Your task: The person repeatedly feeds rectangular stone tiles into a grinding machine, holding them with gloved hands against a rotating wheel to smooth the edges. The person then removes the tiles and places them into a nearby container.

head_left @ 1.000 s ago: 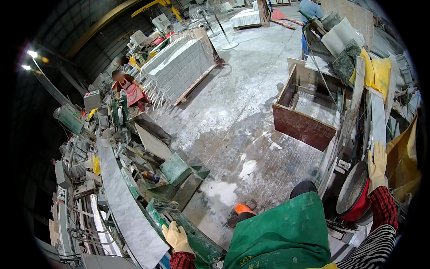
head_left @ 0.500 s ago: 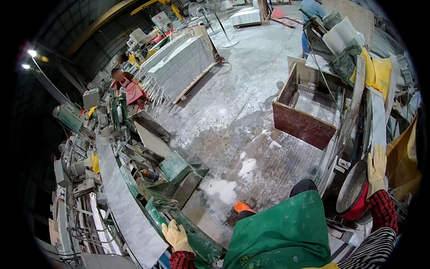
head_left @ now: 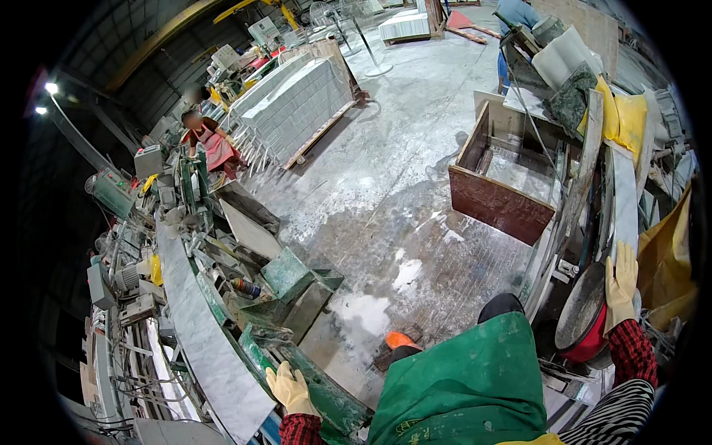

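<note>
Both my hands wear pale yellow rubber gloves. My left hand has its fingers spread and rests at the green metal edge beside a long grey-white stone slab. Nothing is in its grasp. On the right side, my right hand lies with fingers stretched out at the near end of a narrow pale stone strip. Just beside it stands a round red tub with a grey, dirty inside. A green apron covers my lap.
An open wooden crate stands on the wet floor ahead. Green machine parts line the left side. A person in a red apron works at the far left, near stacked pale blocks. Another person in blue stands at the far right.
The whole picture has shifted slightly to the left. Both hands stay in nearly the same places, fingers still stretched.
</note>
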